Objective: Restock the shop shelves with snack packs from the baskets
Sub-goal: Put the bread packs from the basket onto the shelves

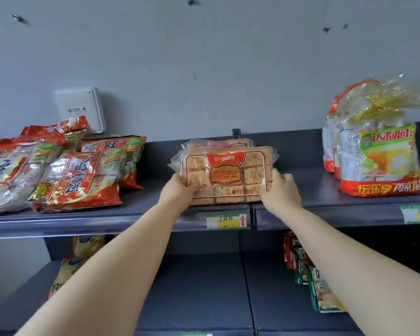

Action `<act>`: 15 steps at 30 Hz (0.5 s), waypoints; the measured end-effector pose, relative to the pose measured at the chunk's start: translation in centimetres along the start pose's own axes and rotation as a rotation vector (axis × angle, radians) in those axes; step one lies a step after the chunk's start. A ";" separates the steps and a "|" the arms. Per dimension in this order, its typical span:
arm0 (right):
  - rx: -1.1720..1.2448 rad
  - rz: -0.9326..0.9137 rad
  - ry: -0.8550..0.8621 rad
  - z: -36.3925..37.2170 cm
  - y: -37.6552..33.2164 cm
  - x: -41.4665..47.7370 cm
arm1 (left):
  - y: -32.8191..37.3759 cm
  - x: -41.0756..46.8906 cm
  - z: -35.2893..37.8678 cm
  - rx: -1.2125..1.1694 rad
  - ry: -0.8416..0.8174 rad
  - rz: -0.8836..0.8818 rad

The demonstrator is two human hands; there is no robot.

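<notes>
At head height, the upper shelf (325,202) carries three groups of stock; the lower shelf (197,287) sits beneath it. Red-and-silver cracker bags (58,170) lie heaped at the upper shelf's left end. Tied cake bags (378,161) stand upright at its right end. At centre, one clear snack pack (226,170) of brown squares is tilted face-forward, lower edge at the shelf's front lip, with a second like pack (218,142) just behind it. A white wall box (80,110) sits behind the cracker bags. The left grip (177,187) clasps the snack pack's lower left corner. The right grip (281,190) clasps its lower right edge. A price label (226,220) sits on the lip just below.
</notes>
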State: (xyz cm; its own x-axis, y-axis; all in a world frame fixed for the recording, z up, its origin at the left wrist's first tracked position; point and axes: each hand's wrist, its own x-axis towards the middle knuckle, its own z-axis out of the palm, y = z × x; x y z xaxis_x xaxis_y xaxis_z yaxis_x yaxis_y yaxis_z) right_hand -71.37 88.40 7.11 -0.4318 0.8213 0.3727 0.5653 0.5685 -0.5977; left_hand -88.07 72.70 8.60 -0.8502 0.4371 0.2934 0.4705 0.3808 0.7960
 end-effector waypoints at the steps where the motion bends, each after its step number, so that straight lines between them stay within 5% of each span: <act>1: -0.072 -0.031 0.019 0.6 -0.3 0.5 | -0.2 0.9 0.2 0.041 -0.003 0.008; 6: -0.150 -0.099 0.069 2.9 -1.6 2.4 | -0.7 5.2 0.6 0.190 -0.018 0.033; 11: -0.165 -0.180 -0.059 4.9 -1.2 3.6 | -1.5 7.0 2.7 0.139 0.116 -0.091; 15: -0.157 -0.193 -0.030 4.2 -1.3 2.9 | -1.4 6.8 3.1 0.179 0.220 -0.021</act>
State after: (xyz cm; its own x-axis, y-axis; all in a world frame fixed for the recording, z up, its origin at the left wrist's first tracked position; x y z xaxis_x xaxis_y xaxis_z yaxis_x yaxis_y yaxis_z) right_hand -76.35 89.85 5.97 -0.5620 0.6961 0.4468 0.5714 0.7173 -0.3988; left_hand -93.81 77.67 7.90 -0.8818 0.2480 0.4012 0.4700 0.5340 0.7029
